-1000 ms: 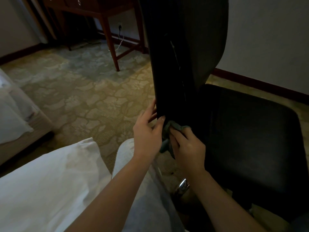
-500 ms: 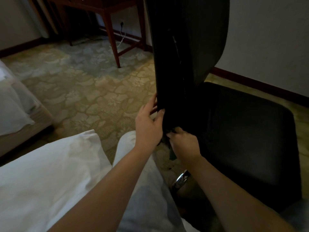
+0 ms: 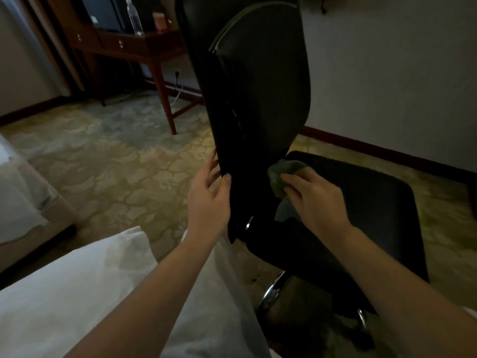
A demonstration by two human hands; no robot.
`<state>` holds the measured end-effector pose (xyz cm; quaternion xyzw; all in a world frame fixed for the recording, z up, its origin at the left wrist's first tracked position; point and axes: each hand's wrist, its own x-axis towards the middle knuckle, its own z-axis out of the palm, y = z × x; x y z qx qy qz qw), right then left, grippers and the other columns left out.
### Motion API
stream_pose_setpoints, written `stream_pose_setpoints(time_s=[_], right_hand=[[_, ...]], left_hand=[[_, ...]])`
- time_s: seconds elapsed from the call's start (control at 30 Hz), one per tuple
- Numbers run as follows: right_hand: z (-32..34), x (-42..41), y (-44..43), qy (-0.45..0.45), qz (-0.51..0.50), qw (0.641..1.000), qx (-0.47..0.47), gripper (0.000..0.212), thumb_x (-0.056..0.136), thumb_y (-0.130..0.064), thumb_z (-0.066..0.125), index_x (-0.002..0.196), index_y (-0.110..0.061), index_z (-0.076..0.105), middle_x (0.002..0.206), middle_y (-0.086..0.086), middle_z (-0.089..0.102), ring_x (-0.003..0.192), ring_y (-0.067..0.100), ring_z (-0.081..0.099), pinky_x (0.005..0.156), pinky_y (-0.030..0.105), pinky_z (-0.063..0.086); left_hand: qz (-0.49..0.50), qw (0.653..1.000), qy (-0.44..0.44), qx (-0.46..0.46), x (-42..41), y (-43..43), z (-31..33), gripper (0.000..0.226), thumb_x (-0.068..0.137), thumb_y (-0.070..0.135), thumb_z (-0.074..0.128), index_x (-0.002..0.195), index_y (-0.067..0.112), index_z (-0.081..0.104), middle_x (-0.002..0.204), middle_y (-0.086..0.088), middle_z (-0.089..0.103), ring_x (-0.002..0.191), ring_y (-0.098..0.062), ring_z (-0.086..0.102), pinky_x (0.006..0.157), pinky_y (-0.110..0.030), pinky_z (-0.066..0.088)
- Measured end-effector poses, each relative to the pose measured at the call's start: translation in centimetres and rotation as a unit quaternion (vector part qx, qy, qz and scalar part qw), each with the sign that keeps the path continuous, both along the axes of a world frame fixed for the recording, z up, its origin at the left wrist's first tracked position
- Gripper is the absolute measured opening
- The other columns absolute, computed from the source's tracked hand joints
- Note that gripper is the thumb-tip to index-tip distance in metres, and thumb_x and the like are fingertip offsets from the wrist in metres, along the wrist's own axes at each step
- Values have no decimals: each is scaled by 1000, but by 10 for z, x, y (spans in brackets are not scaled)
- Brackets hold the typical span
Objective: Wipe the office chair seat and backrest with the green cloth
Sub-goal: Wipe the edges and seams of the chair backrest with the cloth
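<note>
While the left hand (image 3: pixel 207 200) grips the backrest (image 3: pixel 258 99) edge at frame centre, the right hand (image 3: pixel 313 198) presses the bunched green cloth (image 3: pixel 277 174) against the backrest's base, beside the seat (image 3: pixel 374 215).

Dim room around you. Patterned carpet (image 3: pixel 108 161), worn green-gold. Pale wall (image 3: pixel 387 73) with dark red skirting (image 3: pixel 374 147). Wooden desk (image 3: pixel 134 47) far left, clear bottle (image 3: pixel 134 18) on top. White bed linen (image 3: pixel 64 293) near you.
</note>
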<state>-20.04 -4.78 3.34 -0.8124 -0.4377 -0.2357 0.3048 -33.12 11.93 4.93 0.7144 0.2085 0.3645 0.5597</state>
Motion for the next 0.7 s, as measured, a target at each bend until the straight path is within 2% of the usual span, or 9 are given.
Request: stream_pose_setpoints(time_s=[0.07,0.17,0.33,0.5,0.6,0.7], right_hand=[[31,12,0,-24,-30,999,2,24,91,-15,68,116,-13,72,111,4,68,94,18,66,83,12,39],[74,24,12,-45,-21,998,33,28,92,-16,67,120,-13,69,117,2,69,101,18,66,85,21,47],[134,33,43,-1,21,997,75,33,96,-21,62,128,-19,64,125,-6,65,108,-4,52,95,16,44],[186,34,80,19,87,989,121,31,97,-16,59,128,-17,63,126,-4,63,115,2,54,101,20,46],[208,26,101,23,129,982,136,30,97,-13,58,126,-17,63,126,-11,58,113,-5,51,100,10,40],[213,15,118,80,138,984,84,34,94,-15,61,126,-25,61,124,-22,49,108,-16,43,92,0,34]], left_hand=[[9,1000,-18,1,6,2,20,53,104,13,55,152,28,42,137,17,59,124,2,58,100,-23,51],[17,999,-45,2,14,6,48,46,104,12,52,145,33,47,129,21,62,118,6,59,91,-13,51],[25,996,-82,26,18,15,93,44,104,9,51,145,26,48,123,22,63,112,12,60,85,-6,47],[32,993,-111,30,21,27,128,44,104,13,52,147,26,50,122,22,66,112,9,62,87,-8,49],[32,992,-119,13,25,33,148,38,106,18,50,140,31,56,117,22,70,109,6,65,87,-13,53],[22,993,-117,-14,27,35,162,31,106,22,49,131,38,58,109,22,72,102,3,68,80,-17,56]])
